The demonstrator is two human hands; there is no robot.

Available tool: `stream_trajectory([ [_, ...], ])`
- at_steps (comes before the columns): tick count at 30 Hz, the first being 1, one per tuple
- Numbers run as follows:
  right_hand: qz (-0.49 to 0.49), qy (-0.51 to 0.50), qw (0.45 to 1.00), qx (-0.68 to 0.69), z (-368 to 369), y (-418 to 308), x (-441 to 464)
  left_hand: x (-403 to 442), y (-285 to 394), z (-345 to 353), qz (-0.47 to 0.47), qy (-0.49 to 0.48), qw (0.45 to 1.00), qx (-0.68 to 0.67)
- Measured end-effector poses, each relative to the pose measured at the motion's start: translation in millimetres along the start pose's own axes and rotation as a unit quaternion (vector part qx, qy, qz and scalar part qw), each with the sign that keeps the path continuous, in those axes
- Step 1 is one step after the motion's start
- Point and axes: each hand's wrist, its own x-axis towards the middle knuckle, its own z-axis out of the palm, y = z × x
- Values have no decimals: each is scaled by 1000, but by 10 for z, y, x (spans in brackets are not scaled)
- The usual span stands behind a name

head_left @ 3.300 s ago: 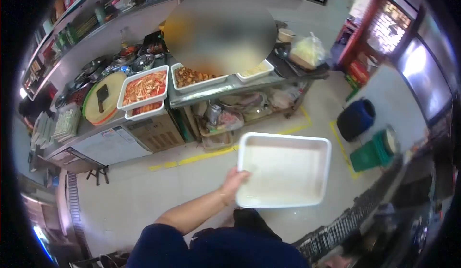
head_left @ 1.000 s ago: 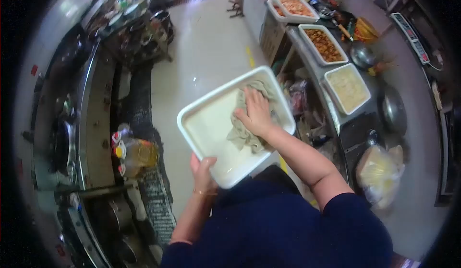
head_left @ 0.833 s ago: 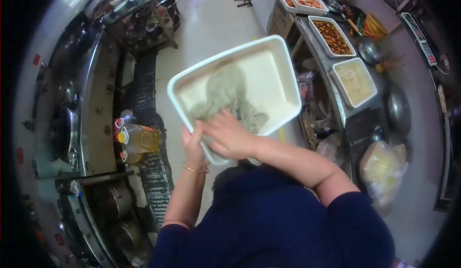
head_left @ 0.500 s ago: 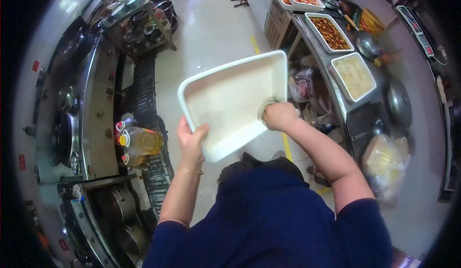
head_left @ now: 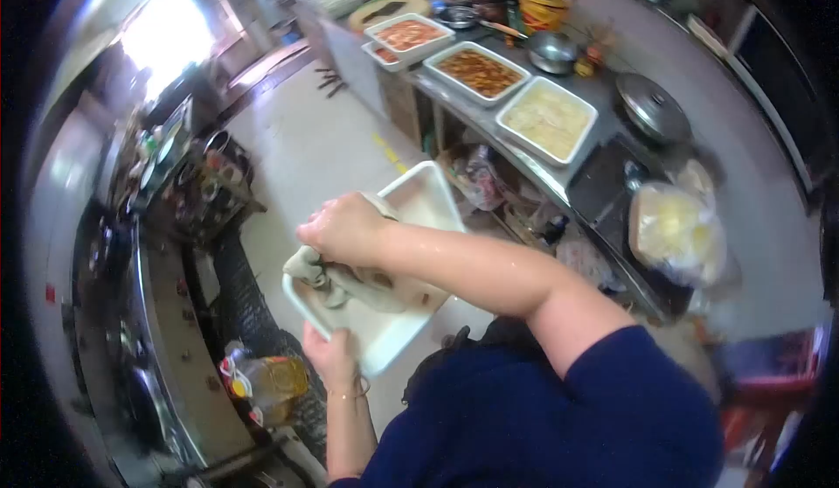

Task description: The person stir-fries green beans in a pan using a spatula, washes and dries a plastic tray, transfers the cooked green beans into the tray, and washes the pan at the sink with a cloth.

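Note:
A white rectangular tray (head_left: 384, 341) is held tilted in front of my body. My left hand (head_left: 330, 354) grips its near left rim, thumb on the inner side. Closed round a grey-beige cloth (head_left: 336, 285), my right hand (head_left: 345, 228) is at the tray's far left edge. The cloth hangs bunched over that rim and into the tray. My right forearm crosses above the tray and hides part of its inside.
On the metal counter (head_left: 559, 178) at the right stand trays of red food (head_left: 409, 34), brown food (head_left: 479, 70) and pale food (head_left: 548, 119), a lidded pan (head_left: 653, 108) and a plastic bag (head_left: 677, 235). Oil bottles (head_left: 273, 378) stand on the floor at left.
My right hand has moved with the cloth from the tray's right side to its far left edge. The tray has turned and sits lower. The view has swung toward the counter.

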Motion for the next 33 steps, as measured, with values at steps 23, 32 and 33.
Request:
stream_trajectory([
  [23, 319, 137, 162, 924, 652, -452, -745, -77, 569, 305, 407, -52, 912, 12],
  [32, 311, -50, 566, 762, 122, -322, -1002, 10, 704, 318, 229, -80, 911, -333],
  [33, 296, -29, 704, 645, 160, -14, -1011, -22, 865, 143, 220, -151, 880, -392],
])
